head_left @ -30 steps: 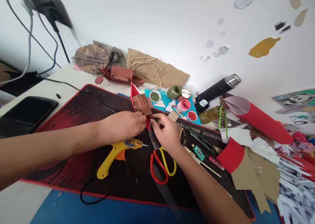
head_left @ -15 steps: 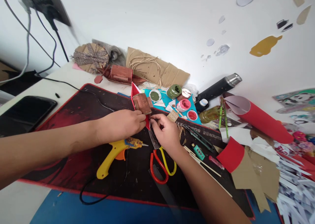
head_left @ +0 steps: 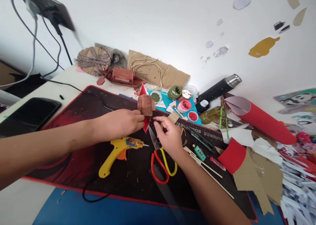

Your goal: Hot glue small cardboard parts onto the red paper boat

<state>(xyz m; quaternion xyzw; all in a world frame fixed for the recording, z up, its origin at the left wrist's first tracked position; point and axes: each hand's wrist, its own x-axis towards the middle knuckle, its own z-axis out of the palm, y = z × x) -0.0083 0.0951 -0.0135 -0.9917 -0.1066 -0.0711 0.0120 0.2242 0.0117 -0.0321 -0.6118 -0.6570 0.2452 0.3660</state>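
Note:
My left hand is closed on a small red paper boat that carries a brown cabin. The boat stands on end, its pointed tips up and down. Just right of its lower part is my right hand, fingers curled with thumb and forefinger near each other; whether something tiny is between them cannot be made out. Scissors with red and yellow handles lie below my right hand. A yellow glue gun rests on the dark mat below my left hand.
Paint jars stand on blue card behind the hands. A larger brown boat and cardboard are against the wall. Right are a cutter, sticks, a green lighter and a black flask. A phone lies left.
The boat in my left hand has turned more upright and shifted slightly right. My right hand's fingertips have come slightly away from it. The camera view has moved a little.

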